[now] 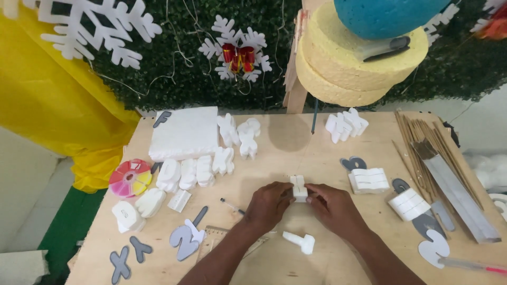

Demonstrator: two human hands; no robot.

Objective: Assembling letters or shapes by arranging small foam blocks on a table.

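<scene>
Both of my hands meet over the middle of the wooden table point(296, 142). My left hand point(268, 205) and my right hand point(331, 207) pinch a small white foam cut-out shape point(299, 187) between their fingertips, holding it upright on the table. A second white foam piece point(300, 241) lies loose just in front of my hands. A thin pen point(231, 206) rests beside my left wrist.
White foam letters point(196, 171) and a foam slab point(185, 133) lie at the left, with a colourful round disc point(130, 178) and grey templates point(186, 238). More foam stacks point(369, 180) and wooden sticks point(428, 142) sit right. A yellow and blue foam stack point(359, 47) stands behind.
</scene>
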